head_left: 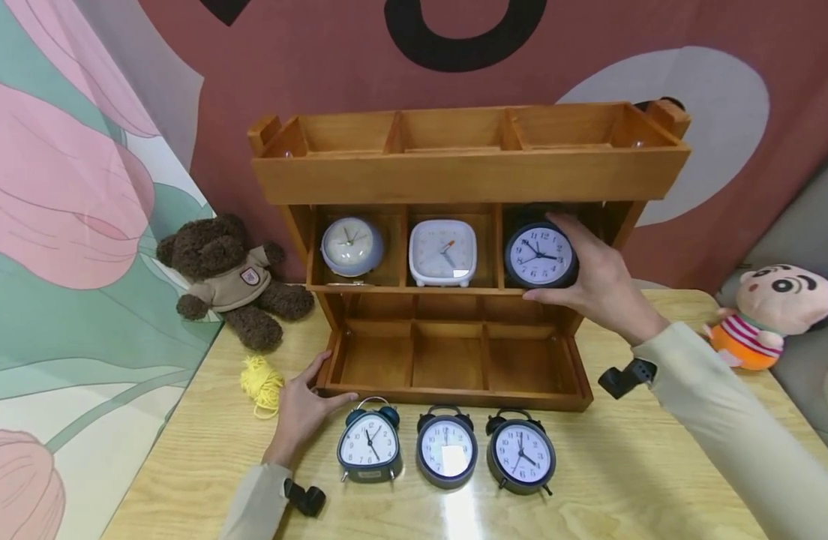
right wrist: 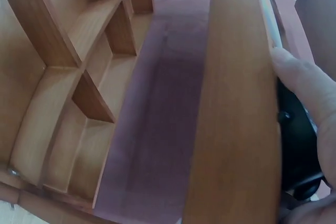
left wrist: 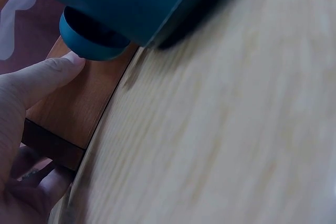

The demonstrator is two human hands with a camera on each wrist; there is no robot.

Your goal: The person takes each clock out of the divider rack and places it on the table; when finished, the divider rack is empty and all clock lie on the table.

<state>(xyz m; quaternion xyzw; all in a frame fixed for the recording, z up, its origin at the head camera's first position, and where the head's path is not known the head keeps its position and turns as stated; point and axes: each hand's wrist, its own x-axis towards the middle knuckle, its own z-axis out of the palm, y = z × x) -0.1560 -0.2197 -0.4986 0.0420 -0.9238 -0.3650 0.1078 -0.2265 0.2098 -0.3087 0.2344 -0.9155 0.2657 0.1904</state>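
A wooden three-tier shelf [head_left: 457, 394] stands on the table. At the left corner of its bottom tier, my left hand [head_left: 302, 412] grips the wood, thumb along the front board and fingers round the side. My right hand [head_left: 599, 274] holds a round black alarm clock [head_left: 540, 255] in the right compartment of the middle tier, thumb low and fingers over the top. A round pale blue clock [head_left: 351, 246] and a square white clock [head_left: 443, 253] occupy the other two compartments of that tier. Near my left thumb stands a dark teal alarm clock [left wrist: 94, 35].
Two round black twin-bell clocks, a middle one [head_left: 446, 448] and a right one [head_left: 522, 454], stand before the shelf. Yellow yarn [head_left: 261, 384] and a brown teddy bear [head_left: 232, 277] are at left. A plush doll [head_left: 772, 315] sits at right.
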